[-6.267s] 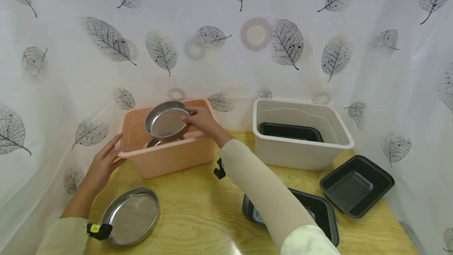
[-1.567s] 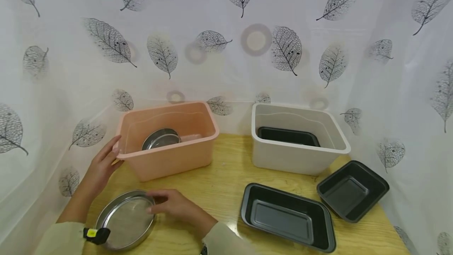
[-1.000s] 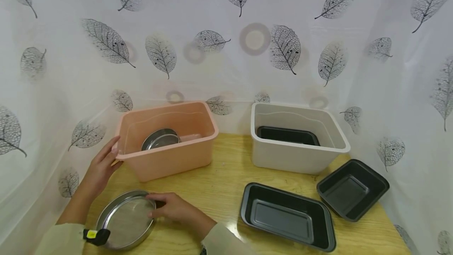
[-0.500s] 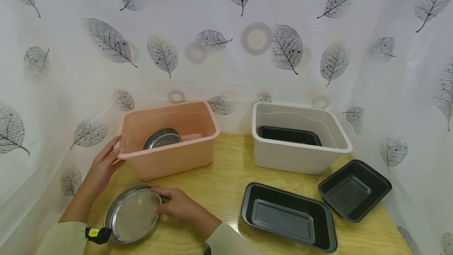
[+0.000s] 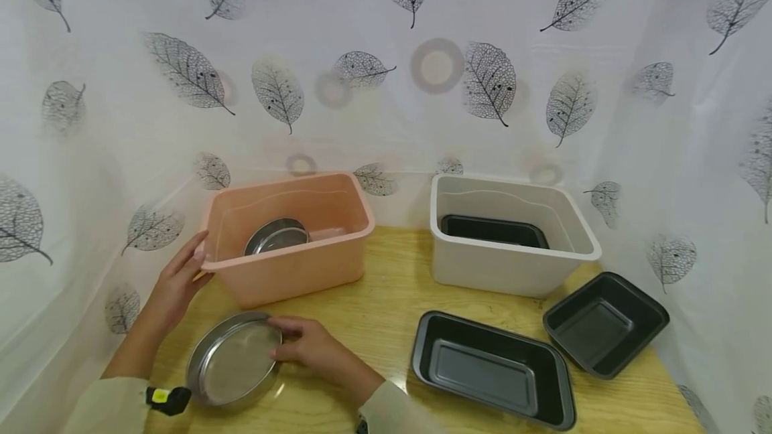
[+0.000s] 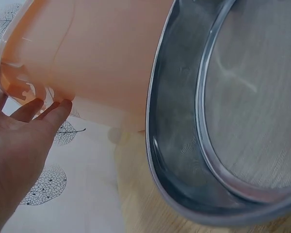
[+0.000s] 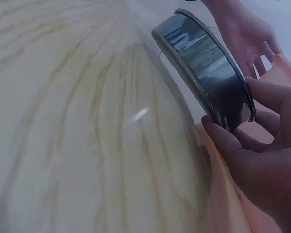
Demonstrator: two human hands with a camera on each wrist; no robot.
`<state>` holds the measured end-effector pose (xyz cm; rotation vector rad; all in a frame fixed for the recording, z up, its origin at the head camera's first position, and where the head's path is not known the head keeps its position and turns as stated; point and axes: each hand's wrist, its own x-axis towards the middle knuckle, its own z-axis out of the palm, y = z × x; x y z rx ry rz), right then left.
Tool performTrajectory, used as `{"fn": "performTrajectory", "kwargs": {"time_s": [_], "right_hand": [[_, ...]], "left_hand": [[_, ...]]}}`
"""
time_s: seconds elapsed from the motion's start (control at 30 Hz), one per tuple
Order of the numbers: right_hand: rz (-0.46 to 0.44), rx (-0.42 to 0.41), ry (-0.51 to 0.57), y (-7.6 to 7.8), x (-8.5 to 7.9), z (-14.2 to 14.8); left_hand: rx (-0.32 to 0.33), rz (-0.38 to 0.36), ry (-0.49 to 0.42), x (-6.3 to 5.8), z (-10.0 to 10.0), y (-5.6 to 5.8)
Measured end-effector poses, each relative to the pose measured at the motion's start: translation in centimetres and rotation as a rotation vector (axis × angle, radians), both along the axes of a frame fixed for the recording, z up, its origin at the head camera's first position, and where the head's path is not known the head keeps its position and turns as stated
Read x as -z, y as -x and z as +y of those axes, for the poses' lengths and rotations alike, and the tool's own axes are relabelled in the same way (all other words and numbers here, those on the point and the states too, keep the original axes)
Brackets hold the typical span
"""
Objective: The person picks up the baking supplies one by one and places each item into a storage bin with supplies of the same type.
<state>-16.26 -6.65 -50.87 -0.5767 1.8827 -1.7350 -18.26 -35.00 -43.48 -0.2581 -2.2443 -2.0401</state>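
A round metal sieve with a fine mesh bottom is gripped at its right rim by my right hand. In the right wrist view, thumb and fingers pinch the sieve's side wall, and it is tilted above the table. My left hand holds the left front corner of a peach plastic bin; its fingers curl at the rim in the left wrist view. Inside that bin lies another round metal sieve, partly hidden by the front wall.
On the right stands a white plastic bin with a dark baking pan inside. In front lie a rectangular black loaf pan and a square black pan on the wooden table. A leaf-patterned curtain closes the back and sides.
Earlier my right hand let a sieve down into the peach bin, then reached the sieve on the table. Now that sieve is raised and shifted rightward. The left hand stays on the bin.
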Motion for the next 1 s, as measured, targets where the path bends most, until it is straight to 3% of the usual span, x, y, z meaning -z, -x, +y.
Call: {"fn": "performTrajectory", "kwargs": {"time_s": [0.2,0.43,0.7,1.0], "right_hand": [[-0.029,0.014,0.067,0.3,0.2,1.1],[0.035,0.045,0.053,0.8,-0.5,2.3],[0.121,0.071,0.011,0.9,-2.5,3.6],[0.144,0.053,0.037,0.8,-5.6,5.3]], "left_hand": [[-0.014,-0.019,0.04,0.0,0.0,0.1],[-0.031,-0.043,0.066,-0.1,-0.1,0.1],[-0.048,-0.056,0.079,-0.2,0.2,0.1],[-0.066,-0.061,0.094,-0.4,0.3,0.1]]}}
